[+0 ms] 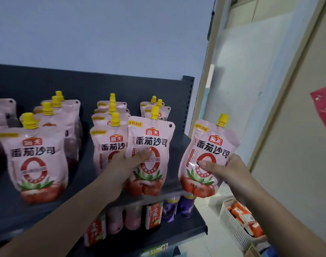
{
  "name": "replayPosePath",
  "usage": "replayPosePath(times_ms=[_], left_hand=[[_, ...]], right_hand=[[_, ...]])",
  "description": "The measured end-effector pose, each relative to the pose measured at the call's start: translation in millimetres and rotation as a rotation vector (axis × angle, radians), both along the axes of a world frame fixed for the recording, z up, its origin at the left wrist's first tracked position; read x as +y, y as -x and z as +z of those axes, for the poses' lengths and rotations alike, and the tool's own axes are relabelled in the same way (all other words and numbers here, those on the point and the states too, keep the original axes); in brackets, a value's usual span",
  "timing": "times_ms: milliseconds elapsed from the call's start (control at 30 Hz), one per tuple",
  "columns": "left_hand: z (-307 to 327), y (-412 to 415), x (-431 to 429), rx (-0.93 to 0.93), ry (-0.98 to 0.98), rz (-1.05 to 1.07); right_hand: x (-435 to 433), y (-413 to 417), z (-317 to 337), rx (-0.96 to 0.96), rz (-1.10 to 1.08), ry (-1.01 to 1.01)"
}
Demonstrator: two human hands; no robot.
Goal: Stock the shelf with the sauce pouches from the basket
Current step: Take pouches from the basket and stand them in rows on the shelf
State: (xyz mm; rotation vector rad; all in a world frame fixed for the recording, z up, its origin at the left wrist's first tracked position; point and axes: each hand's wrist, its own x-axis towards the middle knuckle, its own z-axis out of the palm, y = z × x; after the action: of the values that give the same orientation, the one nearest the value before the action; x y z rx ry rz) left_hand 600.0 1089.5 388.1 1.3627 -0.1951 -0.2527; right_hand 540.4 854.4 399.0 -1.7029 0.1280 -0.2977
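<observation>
Sauce pouches (36,164), pink with yellow caps, are standing upright in rows across the dark grey shelf (80,182), which is filling the view from nine o'clock to the centre. The front pouch of the left row is standing at eight o'clock. A middle row (106,143) is lining up just left of centre, and a third row (158,108) is showing its caps toward twelve o'clock from centre. A lower tier (192,229) is carrying bottles (153,216) and purple pouches (177,206) at six o'clock. A white slotted basket (231,221) is sitting at five o'clock, beyond the shelf's end, with orange packets (245,217) lying inside. The centre pouch (151,138) is standing at the front of the third row, its base at the shelf's front edge, just beside the middle row. The left hand (128,164) is gripping it, thumb across the printed face and fingers going out of sight behind. The right pouch (208,145) is hanging in the air at three o'clock of the centre pouch, past the shelf's end, tilting slightly clockwise. The right hand (227,169) is pinching it, thumb on the front and fingers wrapping behind.
</observation>
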Motion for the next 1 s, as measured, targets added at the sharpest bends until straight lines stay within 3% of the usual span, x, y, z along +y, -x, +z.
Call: replayPosePath(times_ms=[400,1000], left_hand=[[-11,-46,-63,0.123,0.005,-0.005],[-22,-54,-96,0.115,-0.005,0.386]], right_hand=[[-65,-99,-4,0.029,0.118,0.013],[-105,-181,-16,0.101,0.475,0.013]])
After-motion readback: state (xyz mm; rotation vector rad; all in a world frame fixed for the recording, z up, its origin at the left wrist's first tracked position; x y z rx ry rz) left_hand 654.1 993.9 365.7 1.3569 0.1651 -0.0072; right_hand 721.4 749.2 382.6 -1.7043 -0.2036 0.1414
